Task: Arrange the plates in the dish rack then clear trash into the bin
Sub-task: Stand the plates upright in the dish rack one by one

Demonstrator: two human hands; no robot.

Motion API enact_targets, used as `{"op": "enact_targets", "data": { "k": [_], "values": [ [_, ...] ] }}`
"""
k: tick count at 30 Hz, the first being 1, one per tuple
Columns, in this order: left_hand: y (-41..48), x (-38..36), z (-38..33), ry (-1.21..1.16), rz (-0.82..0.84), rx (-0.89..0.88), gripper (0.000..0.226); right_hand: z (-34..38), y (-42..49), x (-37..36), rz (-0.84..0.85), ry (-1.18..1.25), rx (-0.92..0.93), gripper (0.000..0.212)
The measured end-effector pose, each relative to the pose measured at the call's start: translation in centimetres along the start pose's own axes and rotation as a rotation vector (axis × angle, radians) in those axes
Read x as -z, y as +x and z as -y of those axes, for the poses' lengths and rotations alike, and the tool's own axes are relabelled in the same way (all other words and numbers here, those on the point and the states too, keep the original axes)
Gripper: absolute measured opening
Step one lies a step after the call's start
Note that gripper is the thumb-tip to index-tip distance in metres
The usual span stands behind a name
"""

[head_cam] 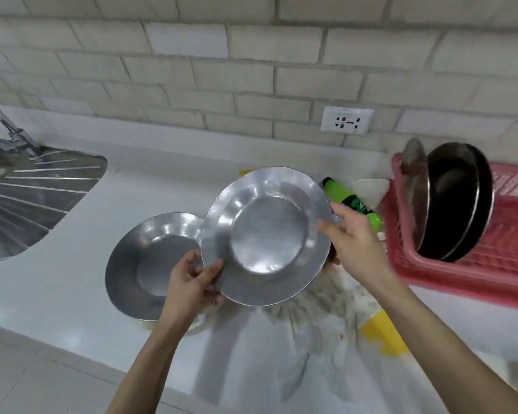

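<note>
A round steel plate (266, 231), with a flat centre, a sloped wall and a broad flat rim, is held tilted above the white countertop (72, 294), its polished face turned toward the camera. Its lower-left rim is pinched by the left hand (192, 282), with the thumb on the face and the fingers curled beneath. The right hand (352, 234) is found at the plate's right rim, thumb lying over the edge. Because of blur, it cannot be told whether that grip is closed on the rim.

To the lower left of the steel plate, a second plate (144, 258) of the same metal and shape lies flat on the countertop and is partly covered by it. Beneath its lower right edge a crumpled beige cloth (320, 297) of coarse, fibrous texture is noted, and past that a blurred yellow plastic item (383, 333).

Just right of the steel plate a green bottle (353, 201) with a black cap lies on its side, with a white crumpled sheet (368, 186) just behind it. Further right stands a red plastic dish rack (431, 276) with a latticed wall. Dark round dishes (455, 204) and a steel disc (413, 162) are propped on edge in it.

Well to the left, a ribbed steel drainboard (27, 198) is set into the countertop. Behind the steel plate, a wall of pale brick-shaped tiles (251, 70) carries a white socket (347, 120).
</note>
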State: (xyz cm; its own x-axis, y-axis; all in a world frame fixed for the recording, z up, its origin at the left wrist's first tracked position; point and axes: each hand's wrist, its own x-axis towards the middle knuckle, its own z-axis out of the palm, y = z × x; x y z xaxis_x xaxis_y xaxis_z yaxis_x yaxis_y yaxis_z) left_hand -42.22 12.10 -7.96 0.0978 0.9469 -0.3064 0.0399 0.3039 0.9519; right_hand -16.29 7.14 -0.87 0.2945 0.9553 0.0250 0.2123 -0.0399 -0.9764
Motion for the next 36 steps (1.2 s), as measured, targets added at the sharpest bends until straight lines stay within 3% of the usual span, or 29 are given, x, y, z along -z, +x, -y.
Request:
{"op": "enact_targets", "data": {
  "k": [3, 9, 17, 26, 30, 36],
  "values": [
    [0.1, -4.4, -0.3, 0.135, 0.135, -0.028, 0.012, 1.3, -1.4, 4.6, -0.089, -0.086, 0.049, 0.015],
    [-1.8, -12.5, 0.3, 0.471, 0.396, -0.109, 0.043, 3.8, -5.2, 12.7, -0.187, -0.338, 0.105, 0.018],
    [-6.9, -21.4, 1.3, 0.762, 0.714, -0.352, 0.038, 5.8, -10.8, 21.3, -0.236, -0.589, 0.104, 0.028],
    [-9.5, -29.0, 0.5, 0.863, 0.678, -0.737, 0.011, 6.9, -14.7, 29.1, -0.254, -0.757, -0.022, 0.021],
    [-8.9, -31.7, 0.0, 0.874, 0.649, -0.943, 0.031, 8.6, -14.7, 30.9, -0.317, -0.806, -0.017, 0.029],
    [-8.4, -34.0, 1.4, 0.974, 0.677, -1.026, 0.052, 9.0, -12.3, 32.1, -0.468, -0.966, 0.093, 0.025]
  ]
}}
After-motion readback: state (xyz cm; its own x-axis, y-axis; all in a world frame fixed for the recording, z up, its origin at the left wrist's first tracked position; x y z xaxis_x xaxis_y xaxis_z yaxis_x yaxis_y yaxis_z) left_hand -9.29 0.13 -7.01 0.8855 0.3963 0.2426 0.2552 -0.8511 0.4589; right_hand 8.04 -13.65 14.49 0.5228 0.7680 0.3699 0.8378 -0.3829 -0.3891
